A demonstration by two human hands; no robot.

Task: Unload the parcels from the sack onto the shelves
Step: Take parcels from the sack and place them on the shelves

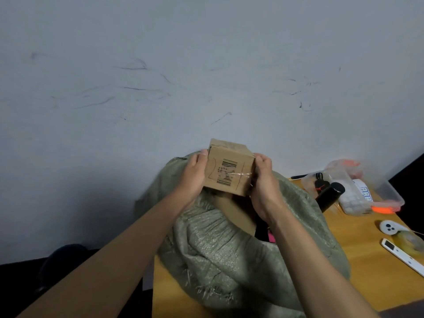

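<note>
Parcel (229,171) — a small taped cardboard box — is gripped from both sides by left hand (192,177) and right hand (263,182) above the open green sack (218,249); another brown box (236,212) lies inside; the sack sits on a wooden surface (367,249) against a scuffed grey wall (206,65) — a clear tub (358,191) beside it.

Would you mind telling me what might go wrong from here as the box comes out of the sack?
1. Both hands, left and right, hold the cardboard box only by its sides above the sack; it might slip and fall back onto the parcel below.
2. No shelf is in view, so turning with the box could sweep an arm into the black cylinder and plastic container close by on the table.
</note>
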